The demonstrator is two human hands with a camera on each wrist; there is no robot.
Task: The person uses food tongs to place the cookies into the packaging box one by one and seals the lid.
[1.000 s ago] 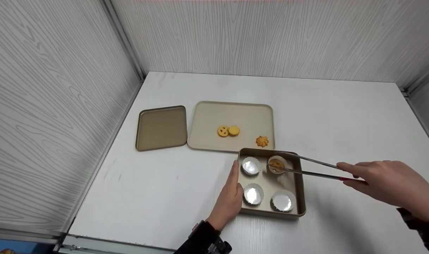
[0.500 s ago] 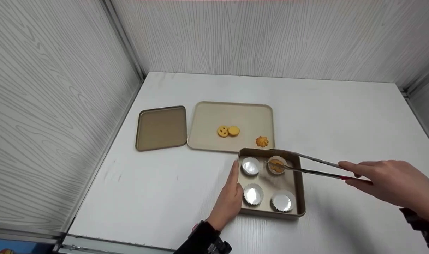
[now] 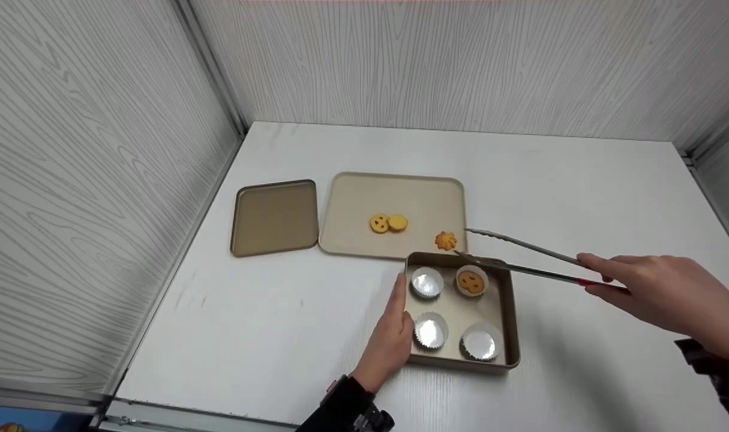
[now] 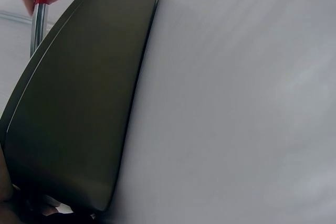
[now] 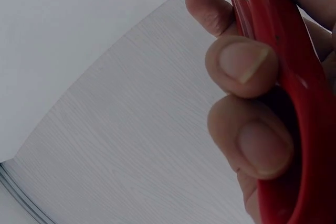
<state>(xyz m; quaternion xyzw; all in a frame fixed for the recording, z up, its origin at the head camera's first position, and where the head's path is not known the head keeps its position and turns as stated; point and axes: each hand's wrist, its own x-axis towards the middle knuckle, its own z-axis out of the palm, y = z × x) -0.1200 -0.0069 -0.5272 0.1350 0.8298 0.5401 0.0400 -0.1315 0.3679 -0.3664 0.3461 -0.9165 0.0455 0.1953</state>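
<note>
My right hand (image 3: 664, 294) holds red-handled metal tongs (image 3: 538, 273), their arms spread with nothing between the tips. One tip is just above the tin's back rim, close to a flower-shaped cookie (image 3: 445, 240) on the beige tray (image 3: 352, 192). In the right wrist view, fingers curl round the red handle (image 5: 315, 114). My left hand (image 3: 387, 342) lies with straight fingers against the left wall of a square baking tin (image 3: 460, 362). Inside the tin stand several white paper cups, such as the front-left cup (image 3: 431, 331). The back-right cup holds a cookie with holes (image 3: 471, 283).
Two more cookies, a round one with holes (image 3: 379, 223) and a plain yellow one (image 3: 398, 222), touch on the beige tray. A smaller brown tray (image 3: 274, 219) stands to its left. Wood-patterned walls (image 3: 448, 66) bound the white table (image 3: 268, 336).
The tongs have lifted off the cookie in the back-right cup and moved back towards the flower-shaped cookie. The cookie stays in its cup. My left hand and the tin have not moved.
</note>
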